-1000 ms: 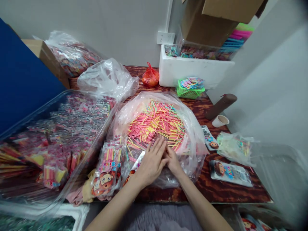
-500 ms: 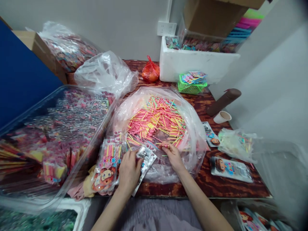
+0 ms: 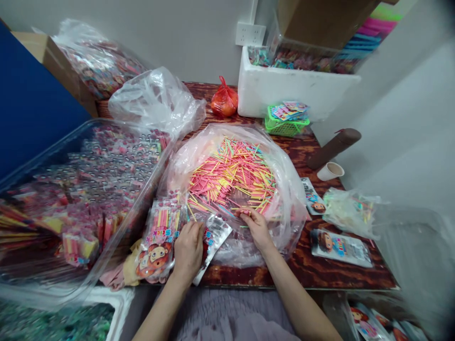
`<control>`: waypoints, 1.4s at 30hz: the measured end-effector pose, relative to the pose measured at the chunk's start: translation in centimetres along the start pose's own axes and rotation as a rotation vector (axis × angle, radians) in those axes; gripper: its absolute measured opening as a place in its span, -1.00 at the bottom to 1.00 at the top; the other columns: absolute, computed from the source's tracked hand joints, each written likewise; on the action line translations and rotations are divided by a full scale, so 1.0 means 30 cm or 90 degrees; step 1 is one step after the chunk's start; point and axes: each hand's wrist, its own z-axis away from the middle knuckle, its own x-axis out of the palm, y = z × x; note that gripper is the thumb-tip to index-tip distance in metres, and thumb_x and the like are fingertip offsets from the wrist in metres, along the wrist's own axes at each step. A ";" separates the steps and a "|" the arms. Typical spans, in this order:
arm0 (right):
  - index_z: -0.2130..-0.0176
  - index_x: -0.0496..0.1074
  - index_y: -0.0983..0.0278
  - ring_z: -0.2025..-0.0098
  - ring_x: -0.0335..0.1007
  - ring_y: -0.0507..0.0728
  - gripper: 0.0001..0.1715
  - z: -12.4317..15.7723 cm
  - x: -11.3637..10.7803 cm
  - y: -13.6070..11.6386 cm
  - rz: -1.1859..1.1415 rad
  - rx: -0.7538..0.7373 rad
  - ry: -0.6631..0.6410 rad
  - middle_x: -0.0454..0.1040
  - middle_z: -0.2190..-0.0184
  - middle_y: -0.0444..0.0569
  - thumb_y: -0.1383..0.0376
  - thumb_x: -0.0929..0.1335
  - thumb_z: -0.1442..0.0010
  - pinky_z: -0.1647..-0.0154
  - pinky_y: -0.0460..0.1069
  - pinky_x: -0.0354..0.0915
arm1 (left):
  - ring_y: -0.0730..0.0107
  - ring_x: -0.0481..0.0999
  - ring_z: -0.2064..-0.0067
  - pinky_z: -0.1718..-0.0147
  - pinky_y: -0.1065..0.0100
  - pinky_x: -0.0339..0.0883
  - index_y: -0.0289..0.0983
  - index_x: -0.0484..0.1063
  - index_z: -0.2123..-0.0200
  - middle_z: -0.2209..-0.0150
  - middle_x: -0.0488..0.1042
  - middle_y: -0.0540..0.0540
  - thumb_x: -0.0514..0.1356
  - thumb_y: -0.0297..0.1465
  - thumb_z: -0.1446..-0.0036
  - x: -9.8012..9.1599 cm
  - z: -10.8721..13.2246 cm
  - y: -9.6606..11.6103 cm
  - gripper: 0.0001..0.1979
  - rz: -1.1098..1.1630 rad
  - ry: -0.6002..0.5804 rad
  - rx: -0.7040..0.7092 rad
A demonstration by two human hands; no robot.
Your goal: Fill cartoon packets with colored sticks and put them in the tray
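Observation:
A heap of thin pink, yellow and green sticks (image 3: 231, 177) lies in an open clear plastic bag (image 3: 287, 199) on the wooden table (image 3: 302, 274). My right hand (image 3: 256, 228) is closed at the near edge of the heap, pinching a small bunch of sticks. My left hand (image 3: 189, 250) grips an empty clear printed pouch (image 3: 216, 235) beside the bag. A filled pouch with a cartoon figure (image 3: 158, 239) lies just left of that hand.
A large clear bin of filled pouches (image 3: 88, 189) stands at the left. At the back are a white foam box (image 3: 291, 87), a green basket (image 3: 286, 124), an orange bag (image 3: 223, 102). On the right lie a paper cup (image 3: 330, 170), loose pouches (image 3: 340, 247).
My hands came apart from the heap: the left one moved down-left and took hold of the empty pouch, and the right one closed on a few sticks.

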 end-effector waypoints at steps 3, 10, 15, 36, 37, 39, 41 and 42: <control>0.25 0.54 0.17 0.21 0.47 0.12 -0.85 0.001 -0.001 0.004 -0.010 0.004 -0.001 0.56 0.27 -0.08 0.26 0.36 -0.17 0.10 0.00 0.34 | 0.19 0.44 -0.09 -0.11 0.13 0.27 -0.20 0.44 -0.02 -0.06 0.47 -0.17 0.00 -0.31 -0.32 -0.019 0.001 0.022 -0.68 0.074 0.036 -0.023; 0.22 0.55 0.18 0.18 0.46 0.13 -0.83 0.001 -0.003 0.007 -0.001 0.000 -0.008 0.56 0.25 -0.07 0.25 0.36 -0.19 0.08 0.00 0.33 | 0.30 0.51 0.11 0.07 0.31 0.35 -0.24 0.54 0.17 0.19 0.57 -0.05 0.24 -0.18 -0.12 -0.121 -0.033 0.087 -0.71 0.508 0.139 -0.321; 0.23 0.55 0.17 0.18 0.46 0.12 -0.84 -0.001 -0.002 0.007 -0.009 -0.008 -0.012 0.57 0.26 -0.08 0.26 0.37 -0.19 0.08 -0.01 0.33 | 0.55 0.30 0.48 0.43 0.51 0.22 -0.26 0.40 0.42 0.50 0.36 0.10 0.29 -0.13 -0.05 -0.157 -0.058 0.089 -0.70 0.622 0.141 -0.366; 0.23 0.57 0.18 0.19 0.49 0.13 -0.83 0.000 -0.001 0.013 -0.005 0.008 -0.002 0.59 0.25 -0.07 0.22 0.39 -0.17 0.08 0.01 0.35 | 0.37 0.46 0.20 0.19 0.41 0.29 -0.24 0.51 0.22 0.25 0.54 -0.02 0.30 -0.27 -0.03 -0.079 -0.049 0.048 -0.76 0.587 0.033 -0.310; 0.22 0.57 0.18 0.19 0.49 0.13 -0.83 0.000 -0.001 0.014 -0.003 0.009 -0.003 0.59 0.25 -0.07 0.22 0.39 -0.17 0.08 0.01 0.35 | 0.39 0.45 0.24 0.22 0.42 0.29 -0.24 0.50 0.24 0.29 0.52 -0.01 0.30 -0.26 -0.04 -0.077 -0.050 0.051 -0.77 0.610 0.035 -0.321; 0.21 0.57 0.17 0.19 0.49 0.12 -0.82 0.001 0.000 0.016 -0.002 0.006 -0.006 0.58 0.25 -0.08 0.23 0.38 -0.18 0.08 0.00 0.35 | 0.46 0.39 0.38 0.33 0.45 0.27 -0.25 0.46 0.32 0.40 0.45 0.04 0.28 -0.24 -0.07 -0.081 -0.053 0.058 -0.80 0.642 0.033 -0.326; 0.22 0.57 0.16 0.18 0.49 0.12 -0.83 0.001 0.001 0.017 -0.003 0.003 -0.008 0.58 0.26 -0.09 0.22 0.38 -0.19 0.08 0.00 0.34 | 0.51 0.28 0.48 0.44 0.47 0.20 -0.26 0.38 0.41 0.50 0.34 0.08 0.25 -0.20 -0.11 -0.088 -0.053 0.066 -0.76 0.630 0.027 -0.318; 0.22 0.57 0.16 0.18 0.49 0.12 -0.83 0.001 0.002 0.017 -0.003 0.002 -0.007 0.58 0.26 -0.09 0.22 0.38 -0.19 0.07 0.00 0.34 | 0.52 0.24 0.50 0.47 0.48 0.17 -0.26 0.35 0.46 0.53 0.29 0.09 0.23 -0.18 -0.13 -0.091 -0.051 0.069 -0.72 0.605 0.025 -0.308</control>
